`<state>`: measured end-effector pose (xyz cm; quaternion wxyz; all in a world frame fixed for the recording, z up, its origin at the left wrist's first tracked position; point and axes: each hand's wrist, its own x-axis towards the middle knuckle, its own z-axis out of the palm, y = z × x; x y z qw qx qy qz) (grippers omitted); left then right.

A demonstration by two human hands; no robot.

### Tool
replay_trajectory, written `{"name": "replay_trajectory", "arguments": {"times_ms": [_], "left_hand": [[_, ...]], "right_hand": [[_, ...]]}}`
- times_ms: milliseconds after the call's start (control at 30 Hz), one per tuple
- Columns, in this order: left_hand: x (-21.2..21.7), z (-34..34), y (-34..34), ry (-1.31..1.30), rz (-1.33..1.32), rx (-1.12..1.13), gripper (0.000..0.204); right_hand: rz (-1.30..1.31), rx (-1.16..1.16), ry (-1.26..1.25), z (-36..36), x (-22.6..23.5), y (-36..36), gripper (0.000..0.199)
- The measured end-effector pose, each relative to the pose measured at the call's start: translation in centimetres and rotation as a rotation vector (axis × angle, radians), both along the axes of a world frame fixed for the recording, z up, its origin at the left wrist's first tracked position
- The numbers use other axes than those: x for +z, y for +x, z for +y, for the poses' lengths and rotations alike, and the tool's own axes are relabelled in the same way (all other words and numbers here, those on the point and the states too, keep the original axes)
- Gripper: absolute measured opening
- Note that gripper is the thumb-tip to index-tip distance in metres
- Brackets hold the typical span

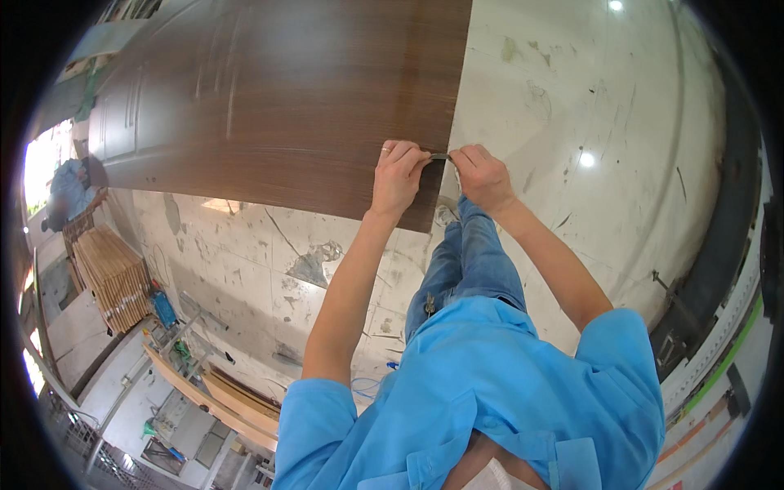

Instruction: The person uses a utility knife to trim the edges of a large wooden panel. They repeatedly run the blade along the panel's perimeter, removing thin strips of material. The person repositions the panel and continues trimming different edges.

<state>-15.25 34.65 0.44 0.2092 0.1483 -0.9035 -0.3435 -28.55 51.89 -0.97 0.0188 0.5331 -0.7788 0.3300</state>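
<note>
Okay so the fingers of your left hand (397, 181) and your right hand (487, 180) are pinched onto a small dark strip (439, 156), one at each end, right at the right-hand edge of that big brown wood-grain panel (310, 98). Can't tell if the strip's actually touching the panel, tbh. Scuffed pale floor (563, 90) sits just right of it.

1. Floor (621, 212): pale, marked with dark stains and scuffs.
2. Light spot (587, 160): glossy reflection on the floor, upper right.
3. Bright opening (49, 149): far left.
4. Board stack (114, 278): brown, below the opening.
5. Dark strip (737, 188): curving along the right side.
</note>
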Motion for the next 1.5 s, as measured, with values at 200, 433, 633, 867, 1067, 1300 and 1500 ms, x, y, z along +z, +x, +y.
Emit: {"name": "replay_trajectory", "arguments": {"times_ms": [200, 433, 633, 867, 1067, 1300, 1500], "left_hand": [[1.4, 0.7, 1.1, 0.063, -0.098, -0.009, 0.009], [1.8, -0.5, -1.6, 0.01, -0.04, 0.003, 0.01], [1.1, 0.2, 0.2, 0.049, -0.122, 0.009, 0.009], [1.7, -0.1, -0.2, 0.026, -0.094, -0.02, 0.01], [1.8, -0.8, -0.6, 0.015, -0.104, -0.046, 0.007], [1.7, -0.9, -0.5, 0.067, -0.158, -0.067, 0.008], [2.1, 0.0, 0.2, 0.1, -0.148, -0.022, 0.008]], "right_hand": [[-0.089, 0.015, 0.039, 0.8, 0.9, 0.6, 0.012], [-0.038, -0.021, 0.017, -0.4, 0.8, -1.1, 0.012], [-0.019, 0.03, 0.072, 0.0, 0.1, 0.0, 0.012], [-0.042, -0.016, -0.034, -0.1, 0.7, 0.1, 0.009], [-0.087, -0.116, 0.07, 0.0, 1.2, 0.4, 0.007], [-0.112, -0.015, 0.088, -0.2, 1.6, 0.3, 0.006], [-0.09, -0.04, 0.081, 0.3, 1.2, 0.5, 0.006]]}}
